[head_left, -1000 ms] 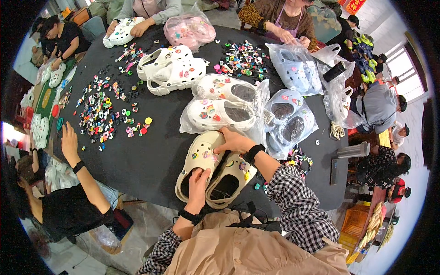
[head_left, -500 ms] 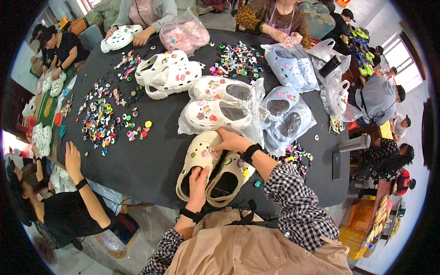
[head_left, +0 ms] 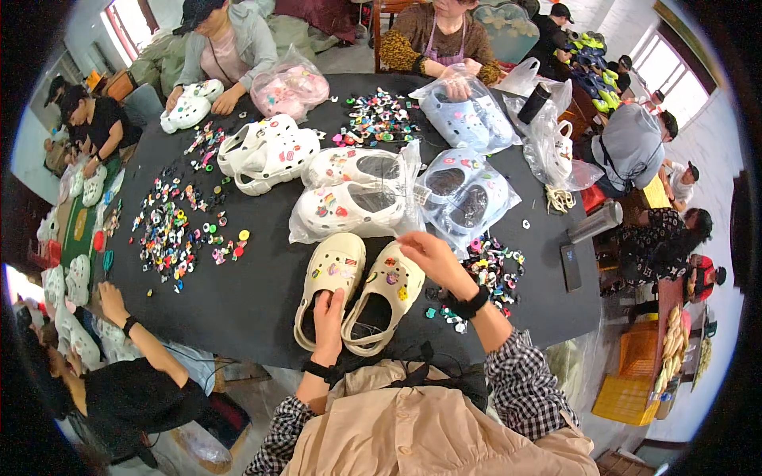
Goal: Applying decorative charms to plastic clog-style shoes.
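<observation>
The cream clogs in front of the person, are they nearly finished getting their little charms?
Partly. Both cream clogs already carry a few coloured charms on their tops. The left hand rests on the heels, steadying the pair, while the right hand is at the toe of the right clog. Many holes look empty, and a pile of loose charms lies beside the right hand, so a good share seems left.

One head-worn fisheye view looks steeply down, close above the black table [head_left: 262, 301], edges curving outward.
</observation>
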`<state>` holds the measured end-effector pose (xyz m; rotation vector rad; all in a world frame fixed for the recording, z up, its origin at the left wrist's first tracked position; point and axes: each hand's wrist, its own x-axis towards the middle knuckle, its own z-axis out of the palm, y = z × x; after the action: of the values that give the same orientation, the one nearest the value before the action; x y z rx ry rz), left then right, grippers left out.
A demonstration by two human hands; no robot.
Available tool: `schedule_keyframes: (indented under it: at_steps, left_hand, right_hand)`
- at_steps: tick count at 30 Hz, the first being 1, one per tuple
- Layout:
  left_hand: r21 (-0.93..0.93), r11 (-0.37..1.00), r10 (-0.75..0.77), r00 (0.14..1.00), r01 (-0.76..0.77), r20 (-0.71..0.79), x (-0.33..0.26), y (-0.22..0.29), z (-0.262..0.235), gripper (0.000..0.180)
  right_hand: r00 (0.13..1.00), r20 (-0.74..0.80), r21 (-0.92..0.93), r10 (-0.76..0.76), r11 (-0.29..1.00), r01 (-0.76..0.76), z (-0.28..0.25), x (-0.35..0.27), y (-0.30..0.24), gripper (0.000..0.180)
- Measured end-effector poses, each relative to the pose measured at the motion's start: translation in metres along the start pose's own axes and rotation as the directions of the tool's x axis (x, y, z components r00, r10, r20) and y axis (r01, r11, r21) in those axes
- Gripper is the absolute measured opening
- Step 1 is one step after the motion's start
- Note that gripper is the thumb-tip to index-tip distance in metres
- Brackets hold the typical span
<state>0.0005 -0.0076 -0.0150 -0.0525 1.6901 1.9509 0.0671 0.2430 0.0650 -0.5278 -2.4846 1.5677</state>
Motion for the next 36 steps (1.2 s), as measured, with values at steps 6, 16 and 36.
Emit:
schedule_keyframes:
  at_steps: [6, 16, 36]
  left_hand:
    - [0.296, 0.953, 0.038, 0.995, -0.064, 0.093, -0.014, 0.007, -0.011, 0.040]
    - [0.813, 0.279, 0.412, 0.829, -0.510, 0.378, -0.058, 0.049, -0.023, 0.048]
    - [0.906, 0.198, 0.230, 0.916, -0.375, 0.329, -0.032, 0.015, -0.015, 0.068]
  right_hand:
    - [1.000, -0.023, -0.086, -0.005, 0.996, 0.003, 0.018, -0.071, 0.007, 0.024]
    - [0.998, -0.062, -0.470, -0.027, 0.883, -0.005, 0.069, -0.079, -0.005, 0.064]
    - [0.982, -0.090, -0.348, -0.165, 0.929, 0.125, 0.105, -0.093, -0.004, 0.049]
